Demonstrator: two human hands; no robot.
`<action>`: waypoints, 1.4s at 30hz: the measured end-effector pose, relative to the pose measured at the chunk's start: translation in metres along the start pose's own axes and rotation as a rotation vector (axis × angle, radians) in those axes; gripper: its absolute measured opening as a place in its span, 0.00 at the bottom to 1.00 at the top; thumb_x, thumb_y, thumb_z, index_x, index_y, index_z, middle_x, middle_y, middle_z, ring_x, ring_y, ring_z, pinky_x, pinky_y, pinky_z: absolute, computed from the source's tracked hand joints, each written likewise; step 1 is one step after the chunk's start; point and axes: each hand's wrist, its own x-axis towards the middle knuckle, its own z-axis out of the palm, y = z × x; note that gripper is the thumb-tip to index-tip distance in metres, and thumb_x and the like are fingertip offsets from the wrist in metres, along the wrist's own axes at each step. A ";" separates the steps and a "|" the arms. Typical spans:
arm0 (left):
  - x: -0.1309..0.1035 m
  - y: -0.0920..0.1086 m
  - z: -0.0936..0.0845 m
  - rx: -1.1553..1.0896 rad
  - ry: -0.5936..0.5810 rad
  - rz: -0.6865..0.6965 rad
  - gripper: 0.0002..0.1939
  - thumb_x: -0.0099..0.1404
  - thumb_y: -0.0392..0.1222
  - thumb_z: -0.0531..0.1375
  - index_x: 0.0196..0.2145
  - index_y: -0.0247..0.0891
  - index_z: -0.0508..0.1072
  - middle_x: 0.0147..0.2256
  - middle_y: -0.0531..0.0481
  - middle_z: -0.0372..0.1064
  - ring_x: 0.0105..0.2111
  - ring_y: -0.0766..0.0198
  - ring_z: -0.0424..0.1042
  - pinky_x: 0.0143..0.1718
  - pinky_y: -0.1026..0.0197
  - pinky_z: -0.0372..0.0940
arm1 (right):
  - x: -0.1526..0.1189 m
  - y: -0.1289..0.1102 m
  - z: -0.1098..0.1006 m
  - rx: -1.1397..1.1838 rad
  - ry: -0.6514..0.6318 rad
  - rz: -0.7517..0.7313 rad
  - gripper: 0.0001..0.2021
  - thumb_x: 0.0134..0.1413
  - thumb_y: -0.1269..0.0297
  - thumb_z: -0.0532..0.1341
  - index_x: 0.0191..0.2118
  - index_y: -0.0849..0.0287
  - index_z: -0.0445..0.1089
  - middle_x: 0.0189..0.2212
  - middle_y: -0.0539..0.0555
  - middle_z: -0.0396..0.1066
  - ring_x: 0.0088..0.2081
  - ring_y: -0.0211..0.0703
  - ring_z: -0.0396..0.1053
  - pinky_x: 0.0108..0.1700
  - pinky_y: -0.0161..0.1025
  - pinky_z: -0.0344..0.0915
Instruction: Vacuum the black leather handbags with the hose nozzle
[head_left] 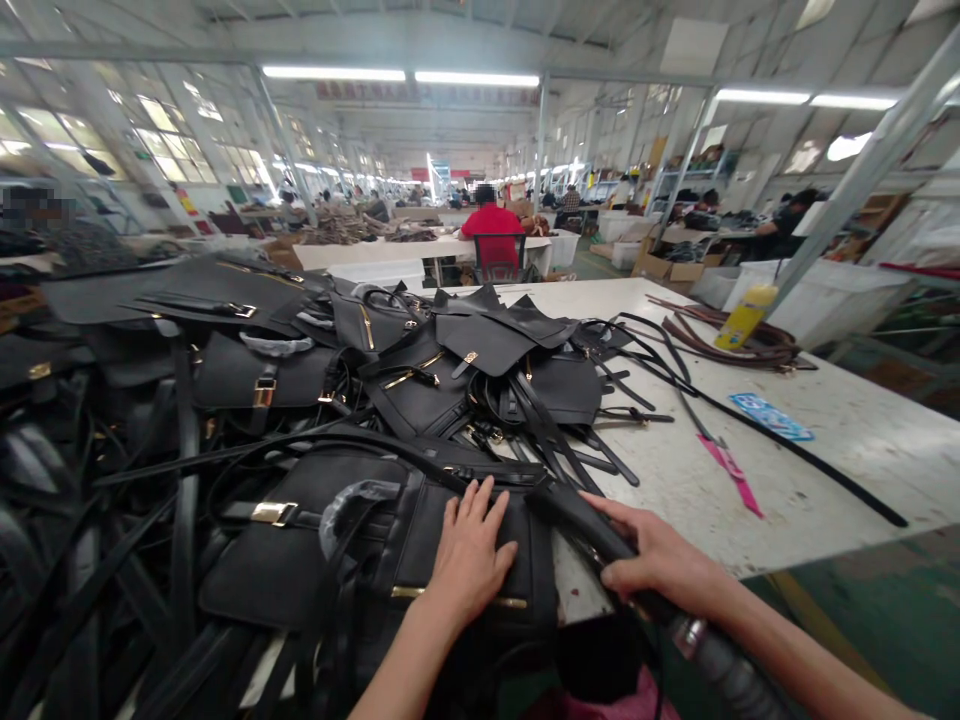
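Black bag (420,540) lies under my flat, spread left hand (469,560); my right hand (660,565) pinches one strap (577,515) just beside.

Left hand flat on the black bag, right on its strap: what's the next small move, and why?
Probably draw the strap clear to the right while the left hand keeps pressing the black bag flat. The right hand already grips the strap, and other loose straps crowd the pile just behind.
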 end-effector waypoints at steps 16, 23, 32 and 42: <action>0.015 -0.022 0.047 0.211 0.078 0.066 0.30 0.60 0.49 0.49 0.59 0.43 0.48 0.62 0.42 0.39 0.61 0.50 0.36 0.57 0.37 0.38 | 0.060 -0.033 -0.032 -0.021 -0.066 -0.045 0.41 0.37 0.72 0.60 0.60 0.53 0.47 0.23 0.43 0.66 0.17 0.34 0.65 0.17 0.30 0.62; 0.002 -0.014 0.047 0.073 0.066 0.090 0.31 0.61 0.56 0.45 0.60 0.44 0.45 0.62 0.45 0.36 0.62 0.53 0.33 0.59 0.40 0.39 | 0.055 -0.012 -0.019 -0.041 -0.096 0.011 0.41 0.36 0.75 0.60 0.60 0.60 0.47 0.24 0.46 0.69 0.15 0.32 0.61 0.16 0.28 0.60; -0.018 0.012 0.055 -0.153 -0.019 0.107 0.30 0.58 0.55 0.52 0.56 0.45 0.55 0.58 0.47 0.53 0.59 0.54 0.47 0.60 0.44 0.41 | 0.076 -0.054 0.036 -0.057 -0.406 0.021 0.41 0.33 0.78 0.60 0.59 0.52 0.52 0.29 0.46 0.72 0.17 0.32 0.63 0.17 0.28 0.60; -0.015 0.012 0.040 -0.173 -0.048 0.236 0.28 0.61 0.52 0.50 0.57 0.43 0.52 0.59 0.48 0.50 0.61 0.55 0.41 0.61 0.45 0.37 | 0.149 -0.038 0.069 -0.037 -0.327 0.019 0.40 0.33 0.73 0.61 0.58 0.55 0.52 0.23 0.44 0.68 0.15 0.32 0.63 0.18 0.29 0.60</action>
